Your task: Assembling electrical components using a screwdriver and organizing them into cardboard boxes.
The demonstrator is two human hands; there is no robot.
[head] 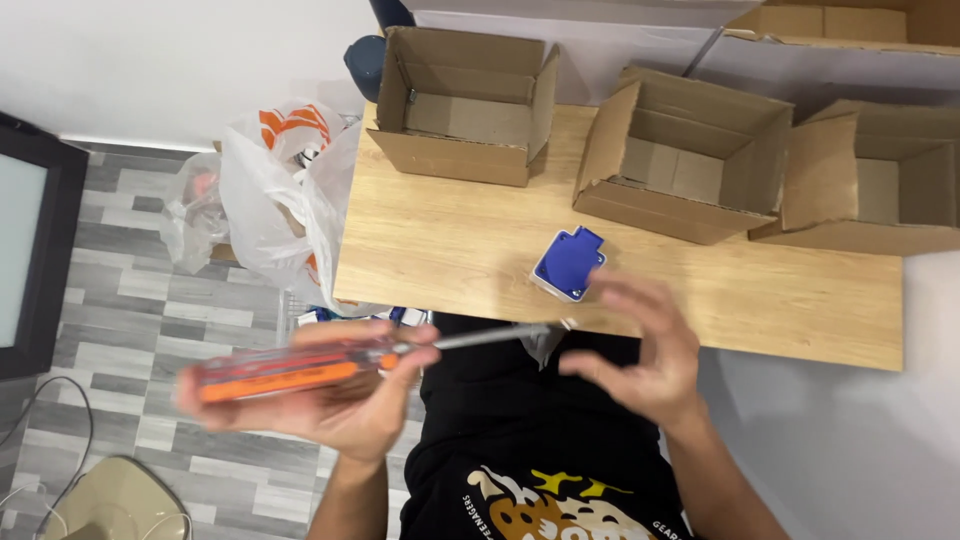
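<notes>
My left hand (pixel 340 400) grips the orange handle of a screwdriver (pixel 300 368), blurred by motion, its metal shaft pointing right toward my other hand. My right hand (pixel 645 345) is raised in front of my chest with fingers curled and apart; I cannot tell whether it pinches something small near the shaft's tip. Just beyond its fingertips a small blue and white square part (pixel 567 264) lies on the wooden table (pixel 450 250) near the front edge.
Three open cardboard boxes (pixel 465 100) (pixel 685 155) (pixel 880 185) stand along the table's far side. White plastic bags (pixel 265 190) sit on the grey tiled floor at the table's left end. A dark screen (pixel 30 240) stands at far left.
</notes>
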